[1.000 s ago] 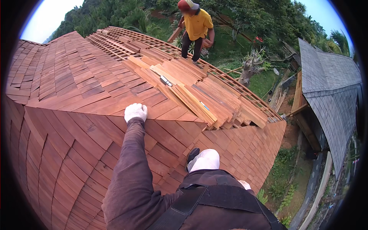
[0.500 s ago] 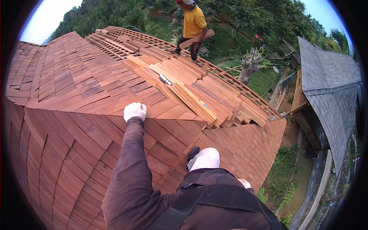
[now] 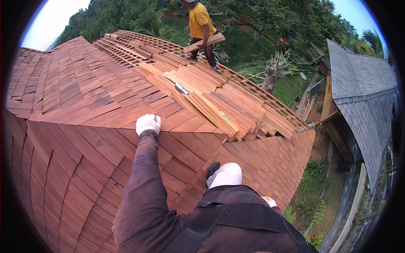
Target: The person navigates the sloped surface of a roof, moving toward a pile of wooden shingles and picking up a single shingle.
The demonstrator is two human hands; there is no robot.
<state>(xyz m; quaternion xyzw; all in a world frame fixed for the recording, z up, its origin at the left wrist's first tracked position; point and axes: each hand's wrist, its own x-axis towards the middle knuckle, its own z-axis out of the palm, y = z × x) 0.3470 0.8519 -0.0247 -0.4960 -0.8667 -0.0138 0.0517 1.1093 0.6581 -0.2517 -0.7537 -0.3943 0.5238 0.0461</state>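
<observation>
From here I see the white-gloved left hand [image 3: 149, 124] resting on the reddish-brown wooden-shingle roof ridge [image 3: 185, 132], which runs beneath it and out to its left and right. Its fingers are pressed together and curled over; their tips are hidden, so I can't tell whether they grip. The white-gloved right hand [image 3: 269, 202] shows only partly beyond the body, its state unclear. Farther off and right of the left hand lie loose reddish-brown wooden boards [image 3: 240, 101]. At the far side, a yellow-shirted co-worker [image 3: 198, 23] carries a flat wooden piece [image 3: 209, 41].
</observation>
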